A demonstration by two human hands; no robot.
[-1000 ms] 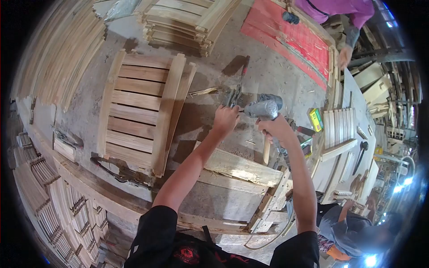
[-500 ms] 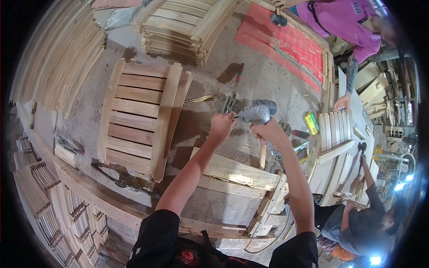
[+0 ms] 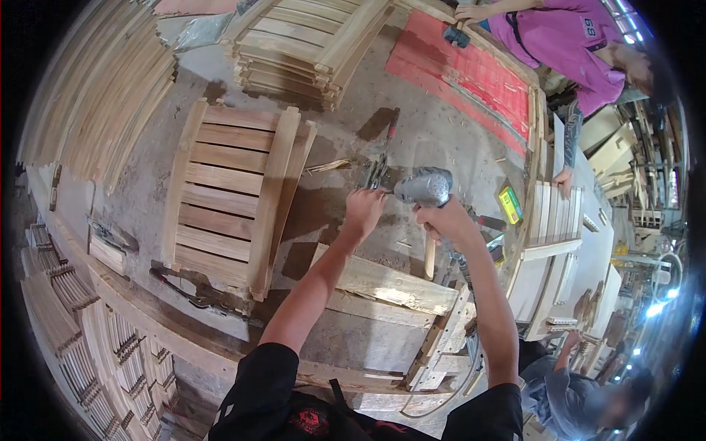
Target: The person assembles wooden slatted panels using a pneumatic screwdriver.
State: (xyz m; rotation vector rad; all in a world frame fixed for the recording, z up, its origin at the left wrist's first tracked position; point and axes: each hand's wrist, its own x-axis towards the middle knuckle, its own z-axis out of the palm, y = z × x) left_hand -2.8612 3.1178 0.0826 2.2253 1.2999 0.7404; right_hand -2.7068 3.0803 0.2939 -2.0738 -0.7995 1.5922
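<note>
My right hand [image 3: 446,218] grips a grey pistol-shaped power driver [image 3: 424,187], its nose pointing left. At that nose, the fingers of my left hand [image 3: 365,211] are pinched together around something too small to make out. A metal bar clamp [image 3: 379,170] with a dark handle lies just beyond my left hand. Below the driver shows a wooden tool handle [image 3: 429,256], its upper end hidden by my right hand. To the left lies a slatted wooden panel [image 3: 224,195], its slats set between side rails.
Stacked slatted frames [image 3: 294,37] and long wooden strips [image 3: 95,95] stand at the back left. A yellow-green box [image 3: 510,205] sits right of my hands. Wooden boards [image 3: 390,283] lie in front. Co-workers in a pink shirt [image 3: 551,44] and grey shirt [image 3: 551,389] are at the right.
The driver has tilted and risen slightly in my right hand; the dark mallet head behind it is now hidden. The grey-shirted co-worker has moved lower, and the slatted piece at right has shifted.
</note>
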